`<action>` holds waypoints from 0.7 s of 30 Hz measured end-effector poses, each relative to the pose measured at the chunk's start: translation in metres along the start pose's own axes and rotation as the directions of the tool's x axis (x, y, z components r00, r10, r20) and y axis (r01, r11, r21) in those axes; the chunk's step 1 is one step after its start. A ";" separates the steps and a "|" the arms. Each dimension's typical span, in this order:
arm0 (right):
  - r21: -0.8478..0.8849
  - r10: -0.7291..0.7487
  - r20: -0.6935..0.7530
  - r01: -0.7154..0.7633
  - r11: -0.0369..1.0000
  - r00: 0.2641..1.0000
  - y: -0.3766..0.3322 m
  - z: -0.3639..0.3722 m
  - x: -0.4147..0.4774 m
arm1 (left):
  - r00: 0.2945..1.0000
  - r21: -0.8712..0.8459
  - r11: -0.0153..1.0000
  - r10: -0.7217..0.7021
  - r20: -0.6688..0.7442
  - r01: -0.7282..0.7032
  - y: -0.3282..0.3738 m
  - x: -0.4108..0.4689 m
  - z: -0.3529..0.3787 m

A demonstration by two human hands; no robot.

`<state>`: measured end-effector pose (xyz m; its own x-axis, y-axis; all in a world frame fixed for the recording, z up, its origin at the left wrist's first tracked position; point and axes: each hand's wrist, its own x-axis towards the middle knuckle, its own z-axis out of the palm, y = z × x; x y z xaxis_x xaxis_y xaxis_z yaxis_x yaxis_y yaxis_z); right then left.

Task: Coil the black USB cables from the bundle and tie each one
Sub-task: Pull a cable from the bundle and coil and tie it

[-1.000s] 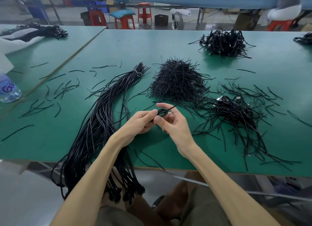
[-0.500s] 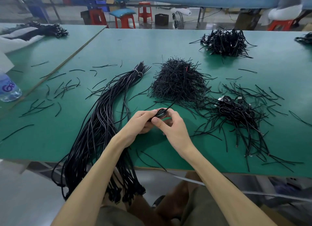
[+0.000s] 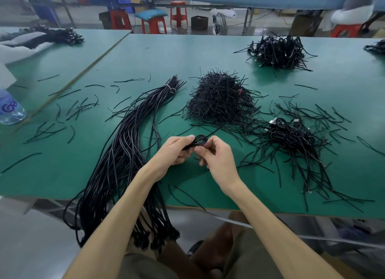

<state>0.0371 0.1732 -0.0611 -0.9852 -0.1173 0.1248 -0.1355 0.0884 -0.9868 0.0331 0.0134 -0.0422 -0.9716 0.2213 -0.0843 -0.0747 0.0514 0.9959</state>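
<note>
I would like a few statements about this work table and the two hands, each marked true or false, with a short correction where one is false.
1. The left hand and the right hand both grip one small coiled cable. True.
2. The long cable bundle lies to the right of the hands. False: it lies to their left and hangs over the near edge of the table.
3. A pile of short black ties sits beyond the hands. True.
4. The water bottle stands at the right edge of the view. False: it is at the left edge.
</note>
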 end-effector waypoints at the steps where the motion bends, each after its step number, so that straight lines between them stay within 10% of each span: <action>1: -0.007 0.003 -0.003 -0.003 1.000 1.000 0.000 0.000 0.000 | 1.000 0.012 1.000 -0.001 -0.003 0.001 0.000 0.000 0.000; 13: -0.259 -0.185 0.065 0.195 0.946 0.981 -0.003 0.006 -0.010 | 0.997 0.007 1.000 0.010 -0.074 -0.009 0.003 -0.003 0.002; 21: -0.031 -0.060 0.008 0.060 0.998 0.998 -0.004 0.000 -0.005 | 0.976 0.173 0.968 0.197 -0.089 -0.179 -0.001 -0.004 0.007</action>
<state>0.0422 0.1736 -0.0582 -0.9745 -0.1301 0.1827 -0.1975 0.1118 -0.9739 0.0385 0.0194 -0.0428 -0.9833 0.1399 0.1166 0.1409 0.1786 0.9738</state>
